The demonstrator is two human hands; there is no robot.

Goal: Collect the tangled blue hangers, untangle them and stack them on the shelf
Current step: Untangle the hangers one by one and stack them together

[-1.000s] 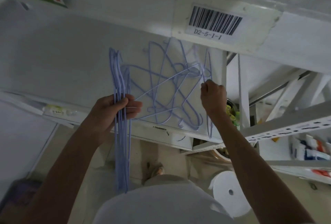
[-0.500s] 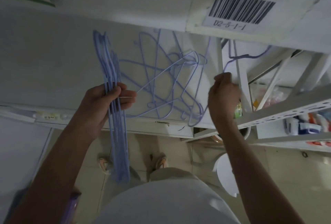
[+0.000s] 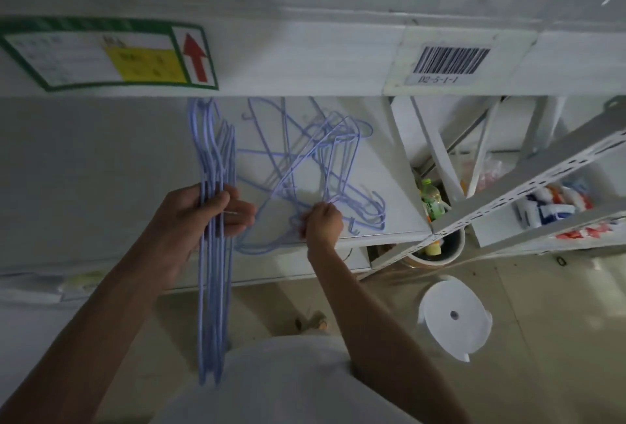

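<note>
My left hand [image 3: 206, 212] grips a neat bundle of blue hangers [image 3: 213, 281] that stands upright, its lower end hanging past the shelf edge toward the floor. A tangle of blue hangers [image 3: 315, 166] lies on the white shelf [image 3: 101, 169], to the right of the bundle. My right hand [image 3: 321, 223] is at the near edge of the tangle, fingers curled round one of its wires. The tops of some hangers are hidden under the shelf beam above.
A beam with a green-bordered label [image 3: 108, 54] and a barcode tag [image 3: 450, 63] runs across above the shelf. To the right a slotted metal rack [image 3: 528, 186] holds packets and a bottle [image 3: 432, 200]. A white stool [image 3: 454, 315] stands on the floor.
My right hand has come back from the rack post on the right down to the near edge of the tangle and closed on a wire. The view has tilted upward.
</note>
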